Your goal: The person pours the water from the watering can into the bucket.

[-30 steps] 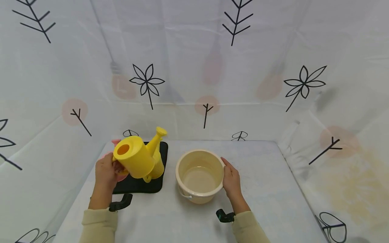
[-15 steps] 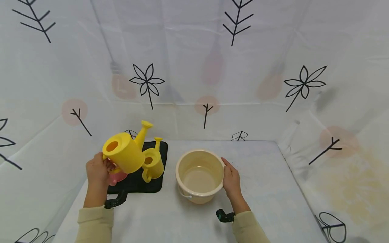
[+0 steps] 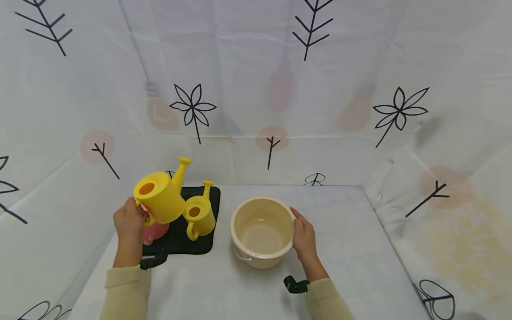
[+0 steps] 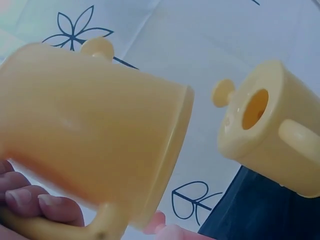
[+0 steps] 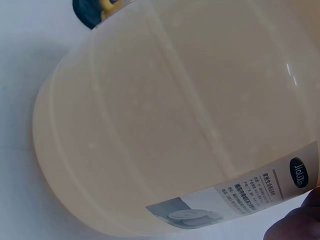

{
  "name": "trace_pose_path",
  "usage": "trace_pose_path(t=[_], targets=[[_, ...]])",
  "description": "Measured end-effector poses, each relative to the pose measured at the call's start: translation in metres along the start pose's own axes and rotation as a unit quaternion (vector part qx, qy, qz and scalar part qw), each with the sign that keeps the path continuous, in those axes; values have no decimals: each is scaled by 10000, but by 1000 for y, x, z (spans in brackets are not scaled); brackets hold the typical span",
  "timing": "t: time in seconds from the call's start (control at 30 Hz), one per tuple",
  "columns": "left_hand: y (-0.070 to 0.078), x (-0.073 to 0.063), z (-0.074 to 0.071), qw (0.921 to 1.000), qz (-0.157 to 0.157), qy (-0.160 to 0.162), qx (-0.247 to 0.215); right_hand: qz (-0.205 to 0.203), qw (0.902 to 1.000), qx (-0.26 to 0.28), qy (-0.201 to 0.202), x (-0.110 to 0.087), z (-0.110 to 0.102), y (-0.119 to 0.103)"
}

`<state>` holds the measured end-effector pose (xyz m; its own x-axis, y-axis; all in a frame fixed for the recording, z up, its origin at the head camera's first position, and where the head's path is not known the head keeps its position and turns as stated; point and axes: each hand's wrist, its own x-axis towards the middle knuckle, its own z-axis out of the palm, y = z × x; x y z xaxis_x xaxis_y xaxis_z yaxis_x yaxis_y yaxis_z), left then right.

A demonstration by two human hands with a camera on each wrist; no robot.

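Note:
By its handle, my left hand [image 3: 130,220] grips a large yellow watering can [image 3: 162,200], raised over the black mat [image 3: 182,244]. Its spout points up and to the right. In the left wrist view, my curled fingers [image 4: 62,207] show beside the can's handle. A smaller yellow watering can [image 3: 200,218] stands on the mat. Part of a pink plastic object [image 3: 155,232] shows below the large can; the rest is hidden. My right hand [image 3: 305,235] holds the right side of a cream bucket [image 3: 262,258] near its rim; the thumb's placement is unclear.
The white table [image 3: 224,293] carries both mat and bucket. A white patterned sheet [image 3: 248,89] rises behind and along the sides. The bucket's wire handle [image 3: 242,257] hangs at its front left. A printed label [image 5: 250,195] is on the bucket's outer wall.
My left hand has moved left with the large watering can, uncovering the smaller yellow can and more of the mat. The right hand and the bucket have stayed in place.

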<state>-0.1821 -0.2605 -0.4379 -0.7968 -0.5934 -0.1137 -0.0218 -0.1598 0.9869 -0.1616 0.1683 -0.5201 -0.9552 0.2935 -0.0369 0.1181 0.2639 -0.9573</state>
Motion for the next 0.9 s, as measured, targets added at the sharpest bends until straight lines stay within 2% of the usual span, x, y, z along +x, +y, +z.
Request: trace_pose_path(t=[0.17,0.43,0.63,0.77,0.9], targets=[[1,3,4,9994,-86,-22,330,25,10000,51,13,0,-1,0],[-3,9,10,9955,-240,-273,870,-64,9999,86,87,0,0,1],[-11,18,16,9893,-56,-456,1387,-58,10000,70,30,1,0,2],[-16,22,20,9859,-114,-653,1534,-51,10000,25,67,2,0,3],[-20,27,24,9806,36,-760,1805,-41,9999,36,111,1,0,3]])
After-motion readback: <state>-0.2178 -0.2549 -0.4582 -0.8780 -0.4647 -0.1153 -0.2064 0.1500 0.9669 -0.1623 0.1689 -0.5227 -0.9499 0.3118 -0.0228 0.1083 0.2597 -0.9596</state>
